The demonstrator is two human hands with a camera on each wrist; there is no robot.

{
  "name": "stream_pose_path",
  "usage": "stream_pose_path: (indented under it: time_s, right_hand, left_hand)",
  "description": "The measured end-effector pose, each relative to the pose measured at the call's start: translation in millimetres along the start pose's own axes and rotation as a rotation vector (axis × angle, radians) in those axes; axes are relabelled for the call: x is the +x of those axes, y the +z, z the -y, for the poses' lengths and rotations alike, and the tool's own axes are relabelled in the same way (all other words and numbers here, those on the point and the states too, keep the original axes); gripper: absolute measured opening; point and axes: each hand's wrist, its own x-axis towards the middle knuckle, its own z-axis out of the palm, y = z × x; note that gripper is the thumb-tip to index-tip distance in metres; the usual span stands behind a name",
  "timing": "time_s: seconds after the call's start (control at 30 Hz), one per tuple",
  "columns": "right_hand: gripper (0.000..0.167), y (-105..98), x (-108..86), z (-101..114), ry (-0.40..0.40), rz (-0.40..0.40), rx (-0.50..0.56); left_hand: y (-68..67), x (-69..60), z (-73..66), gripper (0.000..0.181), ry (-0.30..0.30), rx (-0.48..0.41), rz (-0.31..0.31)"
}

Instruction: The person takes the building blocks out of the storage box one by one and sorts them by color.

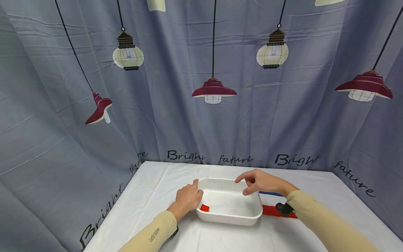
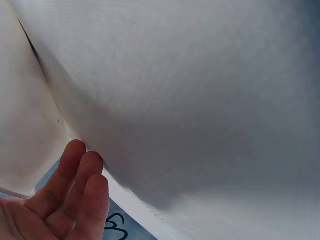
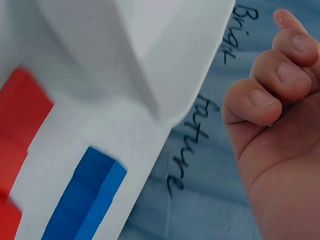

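A white rectangular tub (image 1: 230, 219) stands on the table, its inside facing up. My left hand (image 1: 189, 196) holds the tub's left rim; in the left wrist view its fingers (image 2: 95, 200) lie along the outer wall. Inside the tub, a small red block (image 1: 204, 208) sits in the near left corner. Above the tub's far right part, my right hand (image 1: 263, 182) hangs with thumb and forefinger apart. Its other fingers (image 3: 260, 100) are loosely bent, and no object shows in it.
Right of the tub lie a row of red blocks (image 1: 273, 210) and a row of blue blocks (image 3: 85, 195), partly hidden by my right arm in the head view. A white cloth covers the table (image 1: 163, 178). Behind hangs a grey-blue printed curtain (image 1: 176, 115).
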Motion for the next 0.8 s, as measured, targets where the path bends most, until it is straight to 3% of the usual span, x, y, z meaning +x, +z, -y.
stream_pose_path:
  time_s: [0.33,0.8]
  right_hand:
    - [0.046,21,37.3,8,-0.063,0.076,-0.017]
    - [0.045,44,66.8,13,-0.115,0.17,0.042]
  left_hand:
    - [2.1,-0.1,3.8,0.052,0.014,-0.006,-0.014]
    - [3.5,2.9,4.2,0.048,0.023,0.007,-0.037]
